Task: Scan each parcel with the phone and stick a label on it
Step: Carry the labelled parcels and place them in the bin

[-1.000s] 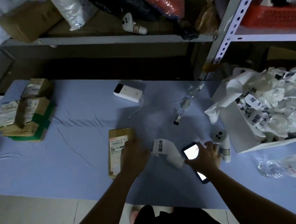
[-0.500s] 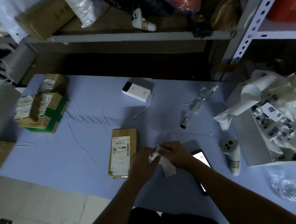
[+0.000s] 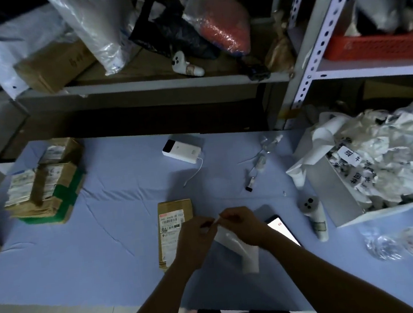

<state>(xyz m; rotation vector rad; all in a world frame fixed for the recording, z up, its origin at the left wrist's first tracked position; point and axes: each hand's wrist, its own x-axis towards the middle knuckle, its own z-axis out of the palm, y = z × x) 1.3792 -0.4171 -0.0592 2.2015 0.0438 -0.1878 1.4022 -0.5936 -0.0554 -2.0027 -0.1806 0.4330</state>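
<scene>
Label strip (image 3: 237, 244) hangs just right of the parcel (image 3: 175, 218), which lies flat, print up, on the bench (image 3: 83, 258). Our left grip (image 3: 196, 236) and right grip (image 3: 243, 225) each pinch its top end, probably peeling a sticker close to its target. Our phone (image 3: 283, 229) lies screen-up alongside, ready for scanning.

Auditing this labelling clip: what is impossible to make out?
Head view only:
- white paper label strip: print hidden by the left hand and right hand pinching it.
- brown cardboard parcel: address print too small, edge under the left hand.
- black phone: lower part behind the right forearm.
</scene>
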